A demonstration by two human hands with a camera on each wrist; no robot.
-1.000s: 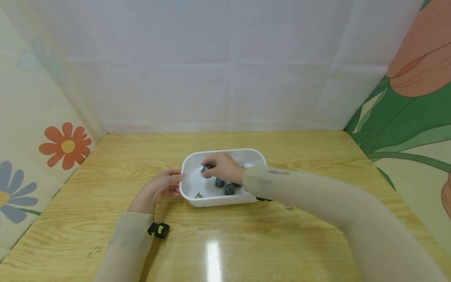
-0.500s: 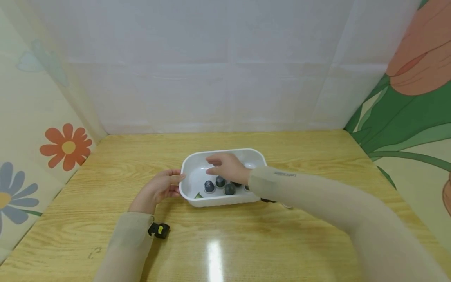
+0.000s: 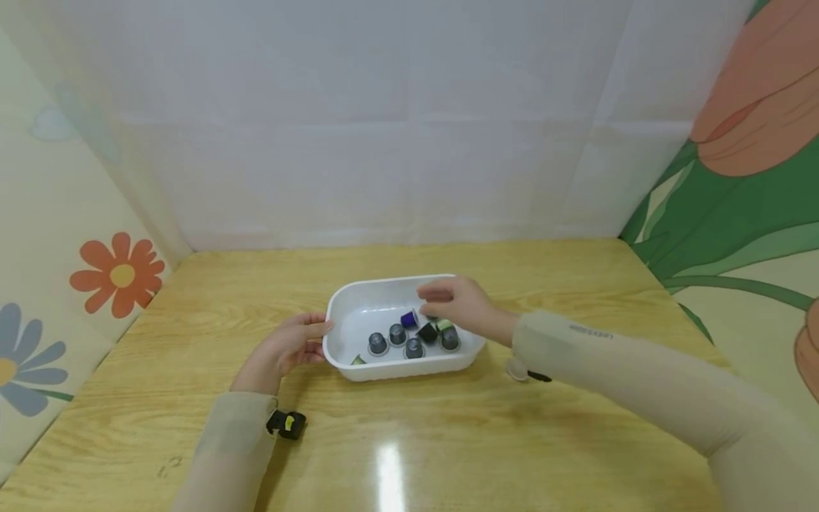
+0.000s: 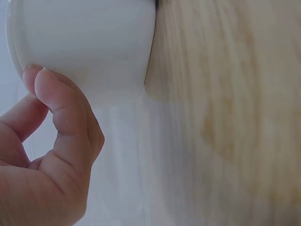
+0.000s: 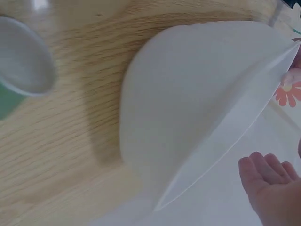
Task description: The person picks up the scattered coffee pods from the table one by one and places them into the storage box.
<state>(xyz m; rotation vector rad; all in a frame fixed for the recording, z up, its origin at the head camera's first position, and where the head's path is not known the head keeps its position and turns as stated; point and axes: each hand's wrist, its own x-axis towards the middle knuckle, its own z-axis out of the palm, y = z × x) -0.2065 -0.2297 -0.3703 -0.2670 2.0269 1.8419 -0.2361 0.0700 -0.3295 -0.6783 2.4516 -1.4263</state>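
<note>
A white plastic tub (image 3: 345,313) stands on the wooden table with several coffee capsules inside. Dark grey ones, such as this capsule (image 3: 378,344), stand lid-down near its front wall. Behind them lie a purple capsule (image 3: 409,319), a black capsule (image 3: 426,332) and a light green capsule (image 3: 444,325). My left hand (image 3: 296,343) pinches the tub's left rim; in the left wrist view the thumb and finger meet at that rim. My right hand (image 3: 463,302) hovers above the tub's right end, its fingers loosely extended and holding nothing. It partly hides a capsule behind the light green one.
On the table right of the tub lies a green capsule (image 5: 21,66) with a pale round lid, partly cut off in the right wrist view. A white sheet (image 3: 397,142) hangs behind the table, and flower-printed panels stand at both sides.
My right hand has let go of a dark grey capsule, which now stands in the tub's front left part. It has then moved right, uncovering several capsules. The left hand keeps its place.
</note>
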